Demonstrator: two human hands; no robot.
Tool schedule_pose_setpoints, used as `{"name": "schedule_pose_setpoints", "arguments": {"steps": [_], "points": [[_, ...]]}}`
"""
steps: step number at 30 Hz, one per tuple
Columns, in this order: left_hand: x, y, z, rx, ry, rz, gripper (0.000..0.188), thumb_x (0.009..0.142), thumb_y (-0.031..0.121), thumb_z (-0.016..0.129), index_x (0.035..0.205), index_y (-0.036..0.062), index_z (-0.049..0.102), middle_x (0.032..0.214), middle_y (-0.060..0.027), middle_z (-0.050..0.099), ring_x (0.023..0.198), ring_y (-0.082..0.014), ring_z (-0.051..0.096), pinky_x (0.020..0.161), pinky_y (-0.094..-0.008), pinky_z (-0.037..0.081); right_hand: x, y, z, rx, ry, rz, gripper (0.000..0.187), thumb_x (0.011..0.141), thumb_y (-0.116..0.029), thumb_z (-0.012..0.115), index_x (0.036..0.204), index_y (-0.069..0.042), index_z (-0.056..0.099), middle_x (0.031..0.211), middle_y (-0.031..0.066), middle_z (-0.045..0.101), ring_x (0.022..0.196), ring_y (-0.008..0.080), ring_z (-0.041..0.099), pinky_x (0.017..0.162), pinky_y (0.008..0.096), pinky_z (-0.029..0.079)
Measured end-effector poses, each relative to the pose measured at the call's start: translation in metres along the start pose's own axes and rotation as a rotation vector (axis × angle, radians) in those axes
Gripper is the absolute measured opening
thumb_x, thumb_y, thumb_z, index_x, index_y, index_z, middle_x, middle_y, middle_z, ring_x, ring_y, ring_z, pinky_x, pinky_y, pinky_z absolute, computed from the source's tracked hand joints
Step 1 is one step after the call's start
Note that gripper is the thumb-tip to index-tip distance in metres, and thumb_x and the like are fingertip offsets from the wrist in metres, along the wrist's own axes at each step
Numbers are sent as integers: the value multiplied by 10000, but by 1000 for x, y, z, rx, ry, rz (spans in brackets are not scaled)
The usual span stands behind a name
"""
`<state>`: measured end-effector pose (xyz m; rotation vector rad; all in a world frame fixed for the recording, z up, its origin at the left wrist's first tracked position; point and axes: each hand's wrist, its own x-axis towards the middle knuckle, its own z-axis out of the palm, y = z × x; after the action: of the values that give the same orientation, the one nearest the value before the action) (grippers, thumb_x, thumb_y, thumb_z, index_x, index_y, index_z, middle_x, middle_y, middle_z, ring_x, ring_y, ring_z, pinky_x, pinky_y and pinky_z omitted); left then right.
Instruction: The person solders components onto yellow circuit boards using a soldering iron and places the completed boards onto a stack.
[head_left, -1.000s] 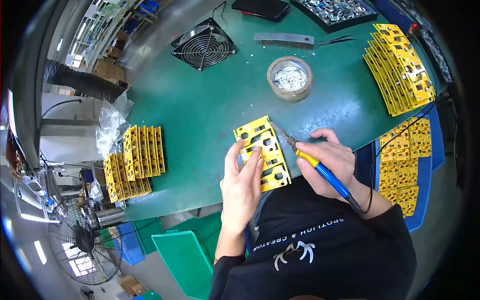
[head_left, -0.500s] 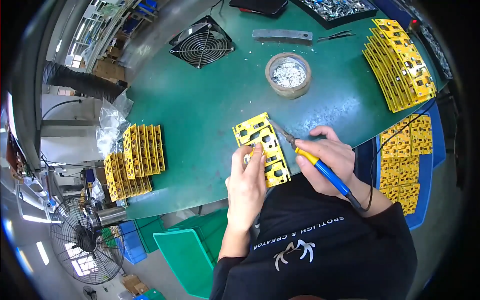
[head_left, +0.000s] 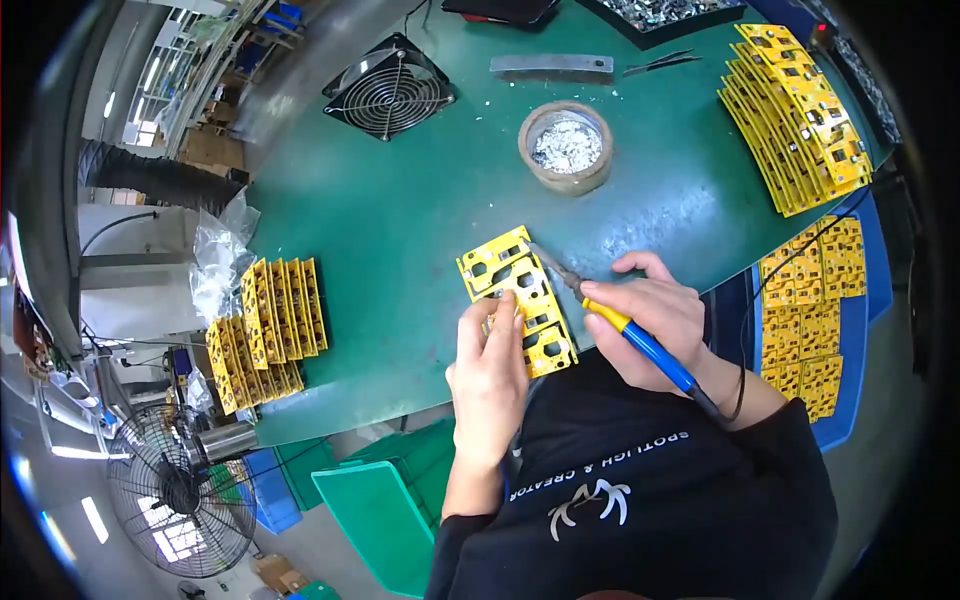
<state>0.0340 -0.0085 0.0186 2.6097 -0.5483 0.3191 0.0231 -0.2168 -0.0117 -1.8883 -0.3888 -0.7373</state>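
Observation:
A yellow circuit board panel with dark cutouts lies slantwise at the table's near edge, in front of my body. My left hand has its fingers pinched together on the panel's left middle part; whether a small part is between the fingertips I cannot make out. My right hand is closed around a soldering iron with a blue and yellow handle. The iron's tip points up and left, at the panel's upper right corner; whether it touches there is too small to tell.
A round pot of silvery scraps stands beyond the panel. Behind it lie a metal bar and tweezers; a small black fan is at far left. Yellow boards stand stacked at left and right. A blue bin holds more boards.
The whole view has shifted a little, so the table things sit slightly further left. Both hands, the panel and the soldering iron keep nearly the same places relative to each other.

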Motion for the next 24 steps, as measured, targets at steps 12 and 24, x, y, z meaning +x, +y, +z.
{"name": "schedule_pose_setpoints", "arguments": {"steps": [12, 24], "points": [[2, 2, 2, 85, -27, 44, 312, 999, 52, 692, 1302, -20, 673, 1203, -158, 647, 805, -309, 757, 620, -412, 622, -1, -1, -1, 2, 1, -10, 308, 807, -1, 801, 1112, 20, 766, 845, 114, 776, 716, 224, 750, 888, 442, 579], [3, 6, 11, 23, 97, -29, 243, 984, 18, 707, 1225, -7, 731, 1119, -129, 671, 773, -274, 721, 634, -404, 581, 19, 11, -25, -216, 144, 70, 304, 842, -8, 791, 1145, -1, 775, 869, 104, 776, 746, 227, 744, 943, 438, 553]]}}
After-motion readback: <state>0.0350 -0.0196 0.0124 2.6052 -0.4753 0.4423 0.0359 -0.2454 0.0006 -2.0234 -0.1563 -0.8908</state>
